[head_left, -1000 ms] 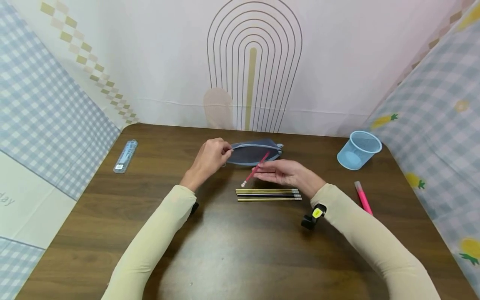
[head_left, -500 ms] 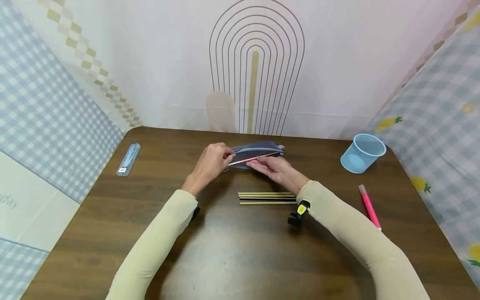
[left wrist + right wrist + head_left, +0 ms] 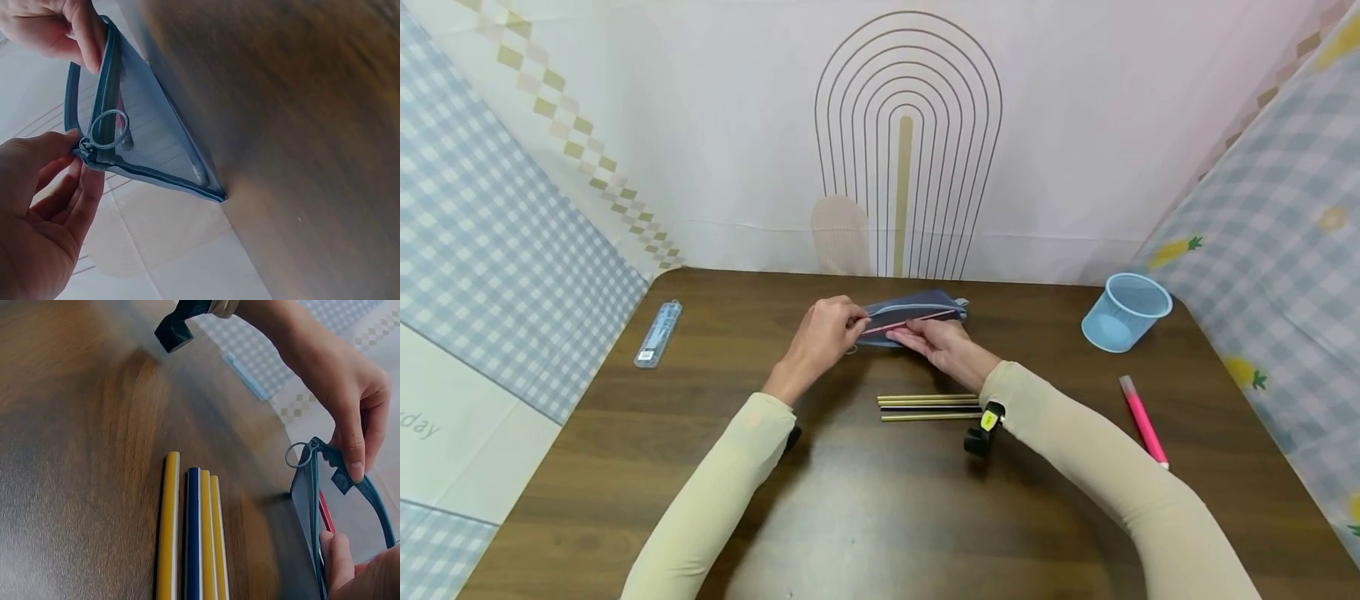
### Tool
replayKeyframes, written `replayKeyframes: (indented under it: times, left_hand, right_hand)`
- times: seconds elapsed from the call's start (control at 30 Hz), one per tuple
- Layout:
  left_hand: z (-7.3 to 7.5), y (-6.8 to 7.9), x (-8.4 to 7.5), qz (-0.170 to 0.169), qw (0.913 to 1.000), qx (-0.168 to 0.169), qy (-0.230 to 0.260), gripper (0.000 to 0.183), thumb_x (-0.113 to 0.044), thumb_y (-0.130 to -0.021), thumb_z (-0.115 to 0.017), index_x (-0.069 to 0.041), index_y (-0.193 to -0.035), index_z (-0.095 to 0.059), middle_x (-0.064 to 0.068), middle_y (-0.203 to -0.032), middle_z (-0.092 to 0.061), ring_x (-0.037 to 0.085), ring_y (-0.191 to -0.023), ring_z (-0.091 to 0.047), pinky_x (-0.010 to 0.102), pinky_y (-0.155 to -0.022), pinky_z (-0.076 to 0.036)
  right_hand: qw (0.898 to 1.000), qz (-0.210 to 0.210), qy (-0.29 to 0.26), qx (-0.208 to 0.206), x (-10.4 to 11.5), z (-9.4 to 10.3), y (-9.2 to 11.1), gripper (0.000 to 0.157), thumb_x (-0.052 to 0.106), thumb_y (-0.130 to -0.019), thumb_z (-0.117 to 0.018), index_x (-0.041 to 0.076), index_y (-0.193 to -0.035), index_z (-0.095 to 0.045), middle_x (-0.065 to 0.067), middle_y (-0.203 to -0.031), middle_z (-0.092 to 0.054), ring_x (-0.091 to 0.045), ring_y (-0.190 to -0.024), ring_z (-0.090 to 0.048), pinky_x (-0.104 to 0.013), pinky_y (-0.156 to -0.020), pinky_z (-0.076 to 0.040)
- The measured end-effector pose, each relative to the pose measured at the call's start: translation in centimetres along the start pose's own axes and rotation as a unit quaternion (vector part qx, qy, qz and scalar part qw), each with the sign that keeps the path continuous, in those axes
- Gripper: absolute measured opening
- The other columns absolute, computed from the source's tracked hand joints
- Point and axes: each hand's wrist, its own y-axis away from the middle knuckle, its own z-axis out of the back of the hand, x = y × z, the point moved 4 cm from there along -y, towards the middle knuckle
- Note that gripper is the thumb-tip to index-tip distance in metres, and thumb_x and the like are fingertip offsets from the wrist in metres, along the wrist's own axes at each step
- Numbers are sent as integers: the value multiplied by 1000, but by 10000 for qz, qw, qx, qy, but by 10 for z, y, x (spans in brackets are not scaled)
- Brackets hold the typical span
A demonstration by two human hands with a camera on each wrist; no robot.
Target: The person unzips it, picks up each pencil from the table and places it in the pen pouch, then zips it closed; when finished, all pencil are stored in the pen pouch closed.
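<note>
A blue mesh zip pouch [image 3: 925, 300] lies near the table's back edge, its mouth spread. My left hand [image 3: 823, 333] pinches the zipper rim at the pouch's left end, beside a pull ring [image 3: 109, 129]. With thumb and fingers, my right hand [image 3: 943, 343] holds a red pencil [image 3: 325, 512] lengthwise in the pouch mouth; the fingers cover its middle. Through the mesh, the left wrist view shows blurred pencil-like shapes inside. Several pencils lie side by side in front of the pouch, yellow-gold ones [image 3: 167, 531] and a dark blue one [image 3: 193, 537].
To the right stand a light blue mesh pencil cup [image 3: 1123, 312] and, nearer, a lying pink marker [image 3: 1142, 421]. A flat blue clear case [image 3: 658, 335] lies at the left. Patterned cloth hangs behind and at the sides.
My right hand has moved left and brought the red pencil from a slant in front of the pouch down into its mouth, along its length. My left hand keeps its grip on the rim.
</note>
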Motion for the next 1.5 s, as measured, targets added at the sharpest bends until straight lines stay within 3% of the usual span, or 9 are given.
replayKeyframes:
  times: [0.33, 0.5, 0.57, 0.63, 0.8, 0.9, 0.97, 1.17, 1.5]
  left_hand:
    - [-5, 5, -1, -147, 9999, 69, -39, 14, -13, -93, -72, -2, -96, -80, 8, -90, -74, 17, -77, -68, 31, -71, -58]
    - [-5, -1, -1, -136, 9999, -4, 13, 14, -13, -93, -72, -1, -97, -79, 10, -91, -74, 18, -78, -69, 30, -72, -59]
    - [-5, -3, 0, -107, 9999, -27, 10, 14, -12, -93, -72, -1, -97, -79, 10, -91, -74, 19, -78, -69, 31, -72, -59]
    - [-3, -3, 1, -64, 10000, -35, 27, 13, -12, -93, -72, -1, -97, -79, 10, -92, -74, 19, -79, -70, 31, -72, -59]
    - [-2, -2, 3, -51, 10000, -17, 64, 13, -12, -94, -71, -1, -96, -79, 10, -92, -74, 19, -80, -70, 31, -74, -59]
    - [-2, -1, 3, -79, 10000, 5, 40, 14, -12, -94, -71, -2, -96, -79, 9, -92, -74, 18, -79, -70, 31, -74, -59]
    - [-1, 0, 4, -95, 10000, 3, 14, 13, -12, -94, -71, -1, -96, -79, 9, -92, -74, 18, -79, -70, 31, -73, -59]
    - [0, -1, 6, -119, 9999, -13, 10, 13, -11, -93, -71, -1, -96, -79, 10, -92, -74, 18, -79, -70, 31, -74, -59]
    - [-2, -2, 4, -229, 9996, 92, -149, 14, -12, -94, -71, -1, -97, -79, 9, -92, -74, 18, -79, -69, 33, -74, -59]
  right_hand:
    - [9996, -242, 97, 111, -7, 5, 5, 42, 1, -102, -52, -6, -144, -48, -18, -83, -76, -23, -80, -77, -26, -95, -54]
    - [9808, 400, 1783, 683, 3, -1, 24, 37, 5, -102, -57, -11, -135, -56, -14, -84, -78, -21, -80, -78, -31, -89, -59]
    - [9387, 878, 3103, 1219, 7, -7, 36, 33, 6, -101, -58, -14, -127, -60, -14, -87, -78, -21, -79, -78, -37, -85, -61]
    - [8592, 1566, 4549, 1742, 9, -13, 49, 26, 5, -99, -61, -13, -117, -67, -14, -86, -77, -21, -76, -77, -40, -78, -63]
    - [5550, 3392, 7187, 2457, 7, -19, 83, 8, 5, -92, -70, 2, -92, -78, -3, -81, -75, -8, -70, -67, -28, -67, -59]
    - [4281, 3779, 7858, 2374, 2, -14, 93, 11, 3, -90, -72, 7, -80, -75, 6, -71, -64, -3, -65, -51, -22, -61, -47]
    - [3987, 3672, 8107, 2212, -2, -7, 93, 20, 1, -90, -70, 8, -71, -70, 9, -65, -51, -4, -62, -41, -22, -57, -38]
    - [3624, 3640, 8451, 1483, -8, 10, 84, 34, 4, -90, -70, 14, -60, -58, 7, -64, -48, -8, -58, -36, -28, -53, -37]
    - [3436, 3816, 8501, 1170, -13, 19, 78, 36, 4, -88, -70, 17, -60, -53, -2, -70, -61, -12, -59, -53, -36, -53, -49]
